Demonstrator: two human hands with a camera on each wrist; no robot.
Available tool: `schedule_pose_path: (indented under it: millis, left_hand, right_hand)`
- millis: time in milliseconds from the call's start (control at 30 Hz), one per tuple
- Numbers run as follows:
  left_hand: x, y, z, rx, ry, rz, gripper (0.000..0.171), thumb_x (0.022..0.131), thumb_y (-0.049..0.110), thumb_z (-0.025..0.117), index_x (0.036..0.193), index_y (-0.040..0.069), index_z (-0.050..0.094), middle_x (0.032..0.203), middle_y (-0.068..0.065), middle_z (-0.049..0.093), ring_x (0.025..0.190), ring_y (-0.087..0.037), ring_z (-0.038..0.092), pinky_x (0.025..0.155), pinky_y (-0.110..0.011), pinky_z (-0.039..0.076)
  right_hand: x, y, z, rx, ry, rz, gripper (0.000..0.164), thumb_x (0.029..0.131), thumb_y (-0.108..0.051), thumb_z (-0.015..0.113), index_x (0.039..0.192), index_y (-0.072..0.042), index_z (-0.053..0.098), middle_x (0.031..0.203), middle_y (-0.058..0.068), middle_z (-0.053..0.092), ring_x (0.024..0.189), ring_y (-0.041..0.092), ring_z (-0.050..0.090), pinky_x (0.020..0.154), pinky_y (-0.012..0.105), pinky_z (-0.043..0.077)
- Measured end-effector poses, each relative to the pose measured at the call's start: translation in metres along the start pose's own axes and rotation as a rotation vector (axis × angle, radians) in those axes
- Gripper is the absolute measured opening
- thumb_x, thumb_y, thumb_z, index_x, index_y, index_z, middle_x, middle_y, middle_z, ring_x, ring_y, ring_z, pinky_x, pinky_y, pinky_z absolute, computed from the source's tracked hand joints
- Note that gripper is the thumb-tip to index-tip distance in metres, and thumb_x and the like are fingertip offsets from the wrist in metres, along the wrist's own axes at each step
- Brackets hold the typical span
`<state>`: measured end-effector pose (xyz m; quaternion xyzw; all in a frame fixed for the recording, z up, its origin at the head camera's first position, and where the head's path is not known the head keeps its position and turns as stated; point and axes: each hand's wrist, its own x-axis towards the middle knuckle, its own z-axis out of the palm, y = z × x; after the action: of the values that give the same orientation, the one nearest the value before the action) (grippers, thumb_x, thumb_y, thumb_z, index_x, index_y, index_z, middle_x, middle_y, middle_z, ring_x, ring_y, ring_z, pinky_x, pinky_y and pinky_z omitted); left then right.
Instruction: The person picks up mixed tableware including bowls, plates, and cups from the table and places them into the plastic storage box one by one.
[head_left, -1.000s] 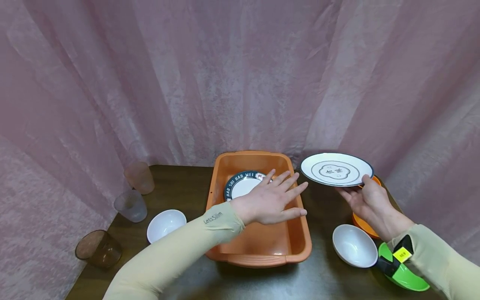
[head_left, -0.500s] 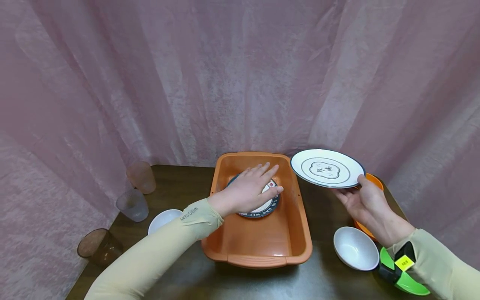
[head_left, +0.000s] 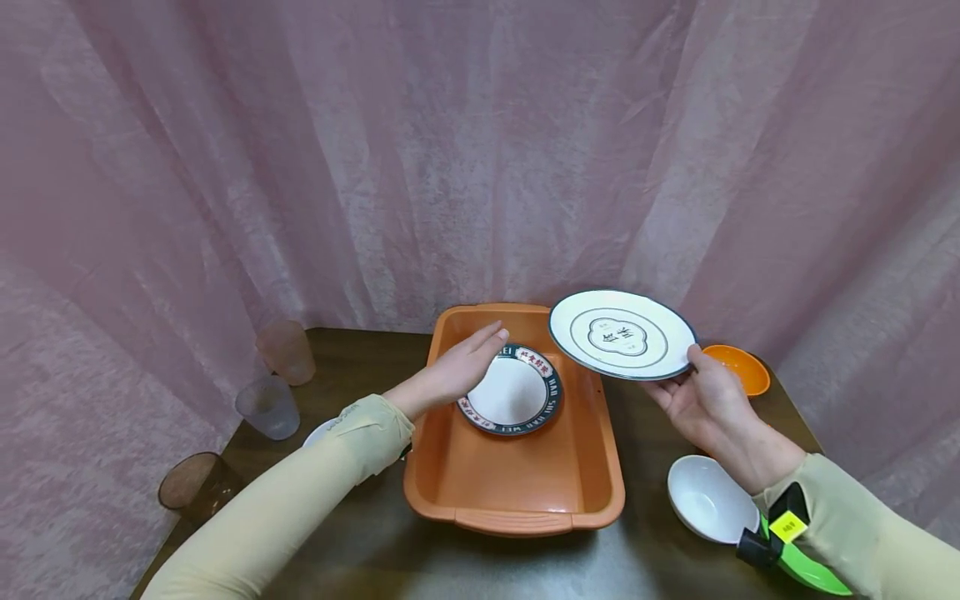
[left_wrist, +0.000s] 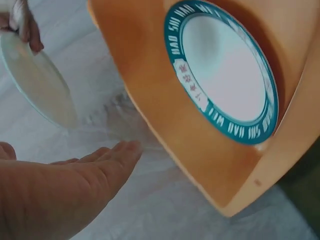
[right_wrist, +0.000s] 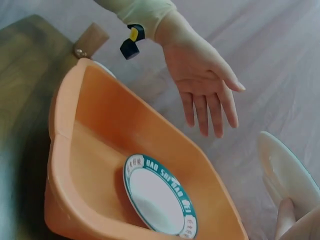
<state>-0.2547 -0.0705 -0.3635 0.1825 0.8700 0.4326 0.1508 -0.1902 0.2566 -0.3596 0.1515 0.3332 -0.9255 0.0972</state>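
Note:
My right hand [head_left: 712, 404] pinches the near right edge of a white plate [head_left: 622, 335] with a dark rim and a printed centre, thumb on top and fingers beneath. The plate hangs tilted at the right side of an orange basin [head_left: 517, 487], partly over its far right wall. Inside the basin lies a smaller white plate [head_left: 510, 392] with a lettered dark green rim. Over the basin's left side, my left hand [head_left: 453, 371] holds nothing; its straight fingers and palm show in the right wrist view, where the left hand [right_wrist: 202, 82] is apart from both plates.
Right of the basin stand a white bowl [head_left: 712, 500], an orange bowl [head_left: 741, 369] and a green bowl [head_left: 813, 571]. On the left are a pinkish cup [head_left: 287, 352], a clear cup [head_left: 268, 408] and a brown cup [head_left: 197, 487]. A pink curtain [head_left: 480, 150] hangs behind the table.
The right hand has carried the held plate left, closer above the basin. My left hand has moved left across the basin, uncovering most of the smaller plate.

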Motion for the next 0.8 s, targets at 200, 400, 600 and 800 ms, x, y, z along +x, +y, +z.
schedule_pose_path:
  millis: [200, 400, 600, 800]
  left_hand:
    - [0.004, -0.005, -0.007, -0.304, -0.009, -0.1, 0.069, 0.111, 0.051, 0.029, 0.164, 0.008, 0.02, 0.166, -0.013, 0.028, 0.148, -0.033, 0.035, 0.119, -0.047, 0.03]
    - [0.002, -0.009, -0.009, -0.616, 0.003, -0.202, 0.064, 0.112, 0.045, 0.035, 0.162, 0.006, 0.024, 0.159, -0.02, 0.039, 0.141, -0.036, 0.046, 0.112, -0.047, 0.041]
    - [0.0, -0.012, -0.012, -0.847, 0.034, -0.246, 0.061, 0.113, 0.04, 0.034, 0.159, 0.0, 0.029, 0.155, -0.022, 0.043, 0.136, -0.038, 0.051, 0.109, -0.046, 0.045]
    - [0.002, -0.014, -0.015, -0.971, 0.021, -0.279, 0.058, 0.113, 0.041, 0.032, 0.154, 0.0, 0.035, 0.145, -0.02, 0.05, 0.13, -0.037, 0.055, 0.105, -0.047, 0.048]
  right_hand:
    - [0.004, 0.013, 0.017, -0.062, 0.024, 0.023, 0.061, 0.11, -0.042, 0.035, 0.166, -0.027, 0.014, 0.166, 0.001, 0.029, 0.133, 0.016, 0.054, 0.103, 0.037, 0.048]
    - [0.008, 0.028, 0.03, -0.135, 0.041, 0.042, 0.059, 0.111, -0.041, 0.033, 0.166, -0.026, 0.017, 0.163, 0.003, 0.035, 0.135, 0.018, 0.052, 0.104, 0.037, 0.047]
    - [0.012, 0.037, 0.038, -0.216, -0.002, 0.055, 0.058, 0.113, -0.04, 0.029, 0.166, -0.022, 0.016, 0.163, 0.006, 0.036, 0.131, 0.016, 0.055, 0.102, 0.033, 0.049]
    - [0.018, 0.044, 0.043, -0.254, -0.056, 0.07, 0.057, 0.113, -0.038, 0.025, 0.166, -0.02, 0.014, 0.164, 0.006, 0.034, 0.13, 0.015, 0.055, 0.104, 0.032, 0.047]
